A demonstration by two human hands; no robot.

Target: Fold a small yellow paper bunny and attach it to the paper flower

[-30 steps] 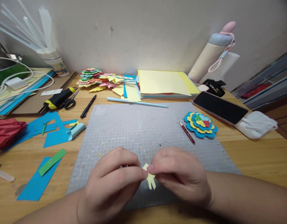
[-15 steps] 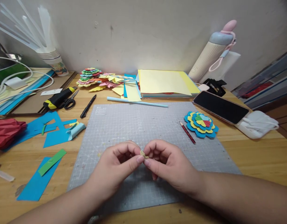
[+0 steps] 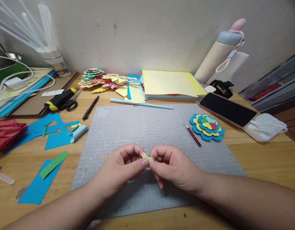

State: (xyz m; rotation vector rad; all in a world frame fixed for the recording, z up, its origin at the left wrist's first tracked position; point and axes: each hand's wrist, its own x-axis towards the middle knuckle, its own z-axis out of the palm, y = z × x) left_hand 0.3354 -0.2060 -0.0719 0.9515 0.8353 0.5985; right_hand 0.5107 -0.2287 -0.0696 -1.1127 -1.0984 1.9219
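Observation:
My left hand (image 3: 123, 167) and my right hand (image 3: 172, 166) meet over the near part of a grey cutting mat (image 3: 142, 134). Both pinch a small folded piece of pale yellow paper (image 3: 146, 157) between thumb and fingertips, just above the mat. Most of the paper is hidden by my fingers. A layered blue, yellow and multicoloured paper flower (image 3: 207, 126) lies at the mat's right edge, with a red pencil (image 3: 192, 135) beside it.
A phone (image 3: 227, 109) and a white mask (image 3: 266, 127) lie at right, a bottle (image 3: 218, 52) behind. Yellow paper sheets (image 3: 168, 83), more paper flowers (image 3: 92, 76), a paper tube (image 3: 141, 104), pen (image 3: 90, 108), scissors (image 3: 72, 103) and blue scraps (image 3: 54, 134) surround the mat.
The yellow paper strips that hung down a second ago are now gathered into a small wad between my fingertips. Both hands moved slightly away from me over the mat.

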